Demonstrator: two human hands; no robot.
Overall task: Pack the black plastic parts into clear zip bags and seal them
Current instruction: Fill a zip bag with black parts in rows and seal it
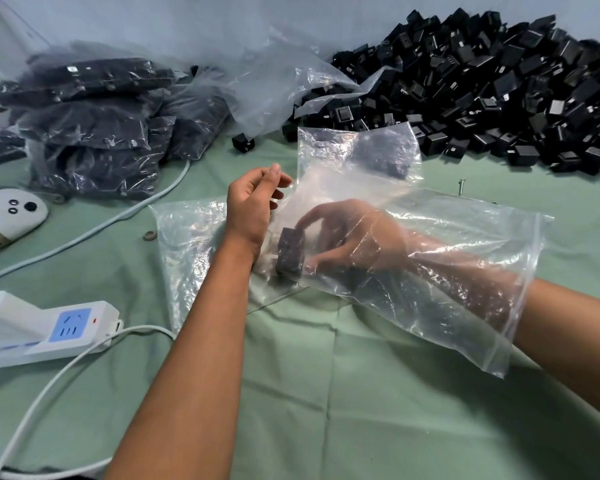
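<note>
— Your right hand [347,237] was deep inside the clear plastic zip bag [465,271], fingers curled round one black blocky plastic part [290,252].

— And your left hand [253,199] pinched the far film; it could have slipped, collapsing the bag. The heap of loose black parts [499,98] lay beyond.

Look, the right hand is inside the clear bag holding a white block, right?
Not quite: the block is black, not white. The head view shows the right hand inside the clear bag, its fingers curled round that black block.
</note>
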